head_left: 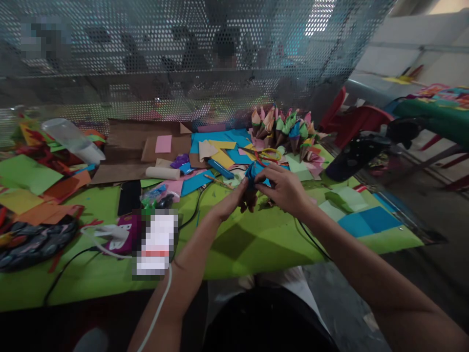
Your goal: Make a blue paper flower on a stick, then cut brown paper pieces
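Blue paper [251, 171] is up over the table [238, 247], nearer the far edge; left hand [243, 192] grips it, probably steadying it while the right hand [279, 182] pinches, kinda dim though.

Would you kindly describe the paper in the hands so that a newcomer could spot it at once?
Find the green table; over its middle, the left hand and right hand come together. Held between them is the blue paper. It is bunched into a small, curled shape, unlike the flat blue sheets on the table's right side.
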A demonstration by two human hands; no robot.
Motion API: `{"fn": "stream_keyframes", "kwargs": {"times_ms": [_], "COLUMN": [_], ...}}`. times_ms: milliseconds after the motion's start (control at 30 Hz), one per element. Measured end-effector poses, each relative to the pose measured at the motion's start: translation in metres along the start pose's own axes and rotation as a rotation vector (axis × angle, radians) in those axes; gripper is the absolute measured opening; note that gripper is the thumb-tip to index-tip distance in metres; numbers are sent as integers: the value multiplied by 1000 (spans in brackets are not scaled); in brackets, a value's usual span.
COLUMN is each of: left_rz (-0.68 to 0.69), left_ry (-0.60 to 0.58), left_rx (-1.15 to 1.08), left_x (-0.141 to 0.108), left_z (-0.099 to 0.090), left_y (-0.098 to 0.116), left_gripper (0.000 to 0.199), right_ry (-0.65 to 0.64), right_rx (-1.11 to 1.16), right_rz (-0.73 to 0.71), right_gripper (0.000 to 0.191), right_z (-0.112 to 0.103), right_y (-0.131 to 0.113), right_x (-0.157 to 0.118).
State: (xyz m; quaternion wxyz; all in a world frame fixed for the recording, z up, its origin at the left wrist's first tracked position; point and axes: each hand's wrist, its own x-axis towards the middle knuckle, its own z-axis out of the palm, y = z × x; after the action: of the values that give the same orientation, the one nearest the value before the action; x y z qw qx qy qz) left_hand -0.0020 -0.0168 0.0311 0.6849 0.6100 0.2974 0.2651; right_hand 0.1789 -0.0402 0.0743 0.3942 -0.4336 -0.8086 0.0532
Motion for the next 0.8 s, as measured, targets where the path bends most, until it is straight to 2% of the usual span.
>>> {"fn": "stream_keyframes", "kwargs": {"times_ms": [267, 500, 800], "left_rz": [34, 30, 58], "left_ry": [33, 35, 80], "left_rx": [16, 42, -13], "left_x": [0, 0, 0], "left_z": [1, 0, 2], "left_y": [0, -1, 2], "left_gripper": [71, 74, 64], "right_ry": [-12, -11, 19], "right_rx": [38, -24, 32], "right_rz": [-9, 2, 5], "right_gripper": [4, 6, 6], "right_z": [-2, 0, -2], "right_y": [0, -1, -1], "right_x": [0, -1, -1]}}
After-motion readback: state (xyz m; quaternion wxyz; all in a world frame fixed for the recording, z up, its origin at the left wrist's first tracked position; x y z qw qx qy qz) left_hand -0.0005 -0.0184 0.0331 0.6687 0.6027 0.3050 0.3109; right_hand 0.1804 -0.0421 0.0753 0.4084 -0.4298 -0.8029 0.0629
